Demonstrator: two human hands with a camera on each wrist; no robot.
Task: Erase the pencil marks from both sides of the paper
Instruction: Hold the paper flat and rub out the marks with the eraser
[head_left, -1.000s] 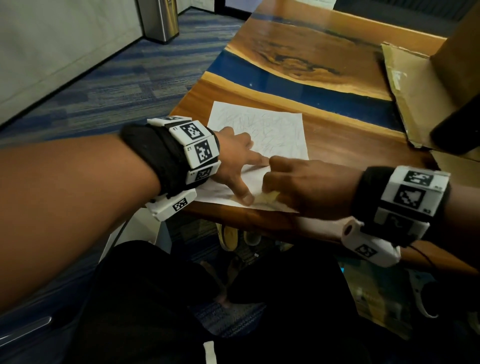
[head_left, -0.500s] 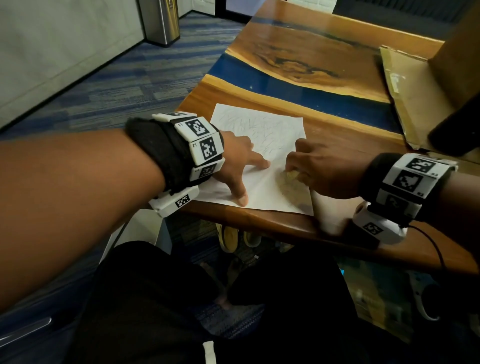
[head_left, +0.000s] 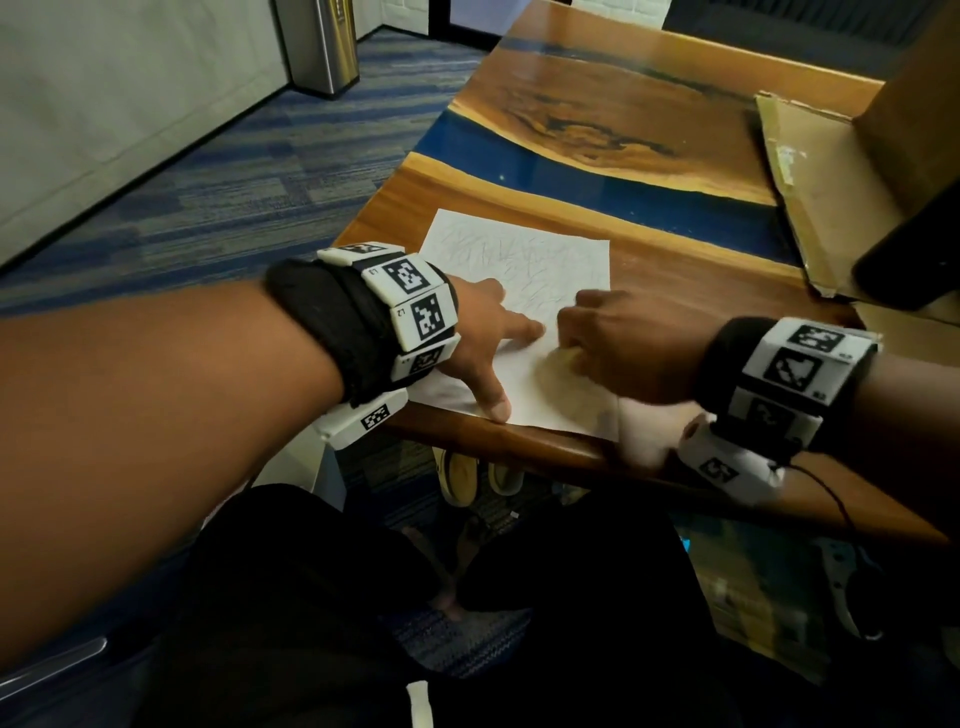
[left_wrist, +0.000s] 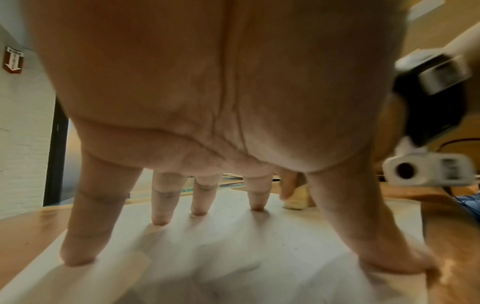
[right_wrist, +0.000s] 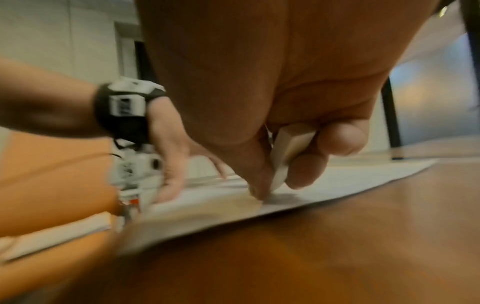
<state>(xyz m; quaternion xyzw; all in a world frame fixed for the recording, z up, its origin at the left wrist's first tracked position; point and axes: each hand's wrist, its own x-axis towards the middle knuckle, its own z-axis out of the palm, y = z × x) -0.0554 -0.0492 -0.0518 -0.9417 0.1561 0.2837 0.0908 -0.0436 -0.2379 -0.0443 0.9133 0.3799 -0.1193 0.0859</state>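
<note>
Head view: I am sitting at a wooden table (head_left: 675, 291) with a blue band running across its top, and the paper (head_left: 524, 270) is lying flat near the table's near edge, its far half covered with faint pencil marks (head_left: 519, 260). My left hand (head_left: 483, 338) is spreading its straight fingers over the left part of the sheet and pressing it down, with the thumb tip resting close to the sheet's near edge. My right hand (head_left: 623, 348) is curling around a pale eraser (head_left: 569, 356) and setting it on the paper just beside my left index finger; the sheet's near right corner is lying under this hand. Left wrist view: my left fingertips (left_wrist: 161, 221) are all touching the white sheet, well spread, while the eraser (left_wrist: 296, 197) is standing on the paper just beyond them, pinched by my right hand's fingers (left_wrist: 287, 185). Right wrist view: my thumb and fingers are pinching the eraser (right_wrist: 288, 152) on both sides, its lower end meeting the paper (right_wrist: 337, 181) close to the sheet's right edge, and this picture is blurring at its near side. My left hand (right_wrist: 171, 156) is showing beyond, pressing on the sheet. A flattened cardboard box (head_left: 831, 182) is lying on the table at the far right, well apart from the paper.
</note>
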